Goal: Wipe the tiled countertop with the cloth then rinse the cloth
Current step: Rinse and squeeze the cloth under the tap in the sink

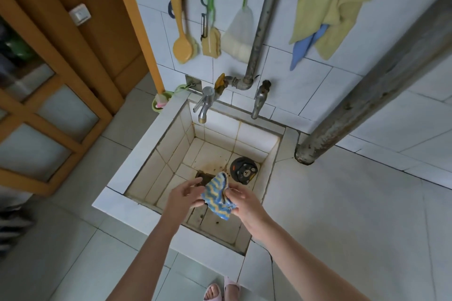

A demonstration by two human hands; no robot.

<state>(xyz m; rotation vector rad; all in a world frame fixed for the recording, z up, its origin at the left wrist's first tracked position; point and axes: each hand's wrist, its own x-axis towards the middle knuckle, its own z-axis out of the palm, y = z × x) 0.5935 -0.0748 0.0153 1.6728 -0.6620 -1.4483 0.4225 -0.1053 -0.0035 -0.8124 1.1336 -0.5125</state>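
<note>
A small cloth (218,194) with blue, yellow and white zigzag stripes hangs crumpled over the tiled sink basin (171,151). My right hand (244,201) pinches its right edge between thumb and fingers. My left hand (184,194) touches the cloth's left side with its fingers spread; whether it grips is unclear. The tiled countertop (342,203) stretches to the right of the basin. Two taps stand at the basin's back wall: a shiny one (204,104) on the left and a dull one (259,99) on the right. No water runs from either.
A black drain cover (243,170) lies on the stained basin floor. A thick grey pipe (367,95) slants down onto the countertop at right. Brushes, a sponge and towels hang on the tiled wall. A wooden door frame stands at left.
</note>
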